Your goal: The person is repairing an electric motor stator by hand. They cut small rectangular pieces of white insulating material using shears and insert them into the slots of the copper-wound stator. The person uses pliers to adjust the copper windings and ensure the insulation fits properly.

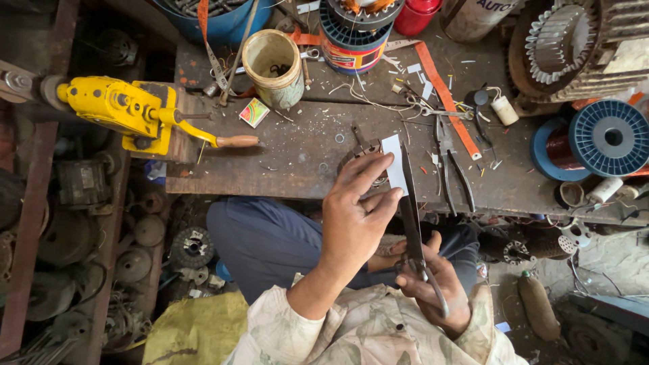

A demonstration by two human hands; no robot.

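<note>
Your left hand pinches a small white paper strip between thumb and fingers, above the dark wooden workbench. Your right hand is closed around the handles of long dark metal scissors; the blades meet the strip's edge, and the handles are mostly hidden.

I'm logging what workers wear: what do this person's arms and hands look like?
Both hands, left hand and right hand, are bare: no gloves, and no rings or watch visible. The sleeves are pale cream cloth with a faded greenish camouflage pattern, loose and pushed up the forearms.
</note>
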